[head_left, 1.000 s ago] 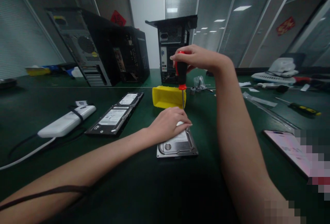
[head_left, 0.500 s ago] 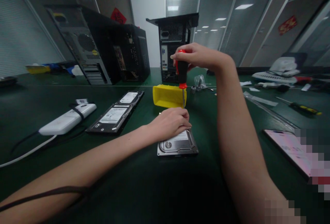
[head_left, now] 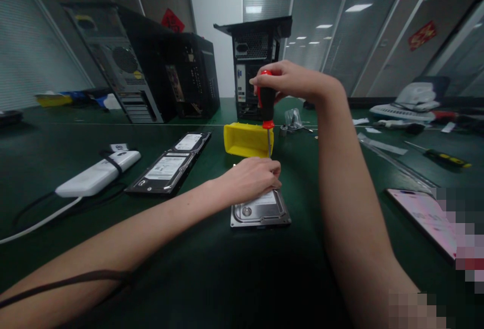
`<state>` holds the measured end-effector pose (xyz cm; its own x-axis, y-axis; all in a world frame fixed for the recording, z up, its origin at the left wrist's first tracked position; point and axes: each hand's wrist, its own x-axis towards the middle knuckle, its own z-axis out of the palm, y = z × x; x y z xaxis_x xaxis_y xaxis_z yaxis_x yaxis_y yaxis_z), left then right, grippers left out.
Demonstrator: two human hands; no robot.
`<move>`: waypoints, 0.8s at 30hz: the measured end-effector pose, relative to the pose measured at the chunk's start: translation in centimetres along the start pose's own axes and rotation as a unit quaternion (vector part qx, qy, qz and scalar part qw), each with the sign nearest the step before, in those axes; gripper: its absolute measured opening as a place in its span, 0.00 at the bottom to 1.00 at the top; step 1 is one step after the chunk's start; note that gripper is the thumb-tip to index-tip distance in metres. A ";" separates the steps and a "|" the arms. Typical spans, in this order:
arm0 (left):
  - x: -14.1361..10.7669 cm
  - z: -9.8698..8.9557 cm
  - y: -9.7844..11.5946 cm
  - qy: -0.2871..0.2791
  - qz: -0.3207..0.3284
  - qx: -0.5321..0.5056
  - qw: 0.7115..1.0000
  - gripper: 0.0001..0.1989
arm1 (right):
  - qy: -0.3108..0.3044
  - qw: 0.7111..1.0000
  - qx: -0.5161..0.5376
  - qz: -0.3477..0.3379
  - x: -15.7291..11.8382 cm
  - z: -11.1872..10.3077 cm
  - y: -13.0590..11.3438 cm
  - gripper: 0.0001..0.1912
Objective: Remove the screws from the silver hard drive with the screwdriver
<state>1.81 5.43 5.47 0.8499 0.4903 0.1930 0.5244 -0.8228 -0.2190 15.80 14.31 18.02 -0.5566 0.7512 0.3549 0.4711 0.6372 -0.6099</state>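
My right hand (head_left: 289, 80) grips a red and black screwdriver (head_left: 267, 102) by the top of its handle, holding it upright. Its metal shaft points down and passes behind the fingers of my left hand (head_left: 257, 177), so the tip is hidden. Below lies a silver hard drive (head_left: 260, 214) with a white label, flat on the table. My left hand rests across the drive's far part with its fingers curled closed beside the shaft. What those fingers pinch, if anything, cannot be seen. Just behind them a yellow plastic bin (head_left: 247, 140) lies with its opening facing me.
Two more hard drives (head_left: 166, 166) and a white power strip (head_left: 98, 172) lie to the left. Computer cases (head_left: 200, 76) stand at the back. On the right are a phone (head_left: 419, 213), another screwdriver (head_left: 440, 157) and clear plastic strips. A dark cable crosses my left forearm.
The curled fingers of my left hand have shifted slightly beside the shaft. My right hand and the screwdriver stay almost in place, and the drive has not moved.
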 end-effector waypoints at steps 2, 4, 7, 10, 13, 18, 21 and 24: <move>-0.1 0.0 0.0 0.001 0.001 -0.004 1.000 0.11 | -0.001 1.000 0.006 0.001 0.0 0.0 0.1 0.10; -0.3 -0.1 -0.1 0.000 0.003 -0.014 1.000 0.12 | -0.003 1.000 0.014 -0.001 0.1 0.0 0.1 0.10; -0.8 -0.1 0.0 0.000 0.000 -0.034 0.999 0.14 | -0.001 1.000 0.013 -0.001 0.1 0.0 0.1 0.09; -1.3 0.1 0.0 -0.003 -0.010 -0.044 0.999 0.16 | -0.001 1.000 0.008 -0.004 0.1 0.0 0.1 0.10; -1.6 0.3 -0.1 -0.016 -0.028 -0.048 0.998 0.18 | -0.002 1.000 0.006 0.004 0.0 0.0 0.1 0.10; -2.6 -0.2 0.0 -0.032 -0.062 -0.090 0.994 0.27 | 0.007 1.000 0.010 0.001 0.1 -0.1 0.4 0.10; -3.5 -0.5 0.2 -0.031 -0.066 -0.131 0.989 0.43 | 0.007 1.000 0.009 0.000 0.1 -0.1 0.5 0.10; -4.6 -0.6 0.3 -0.048 -0.053 -0.161 0.984 0.55 | 0.002 1.000 0.009 0.003 0.1 -0.2 0.4 0.10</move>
<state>-1.95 2.76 5.12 0.8006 0.5900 0.1047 0.5796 -0.8068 0.1145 16.02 14.68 17.94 -0.5512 0.7551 0.3548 0.4614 0.6302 -0.6245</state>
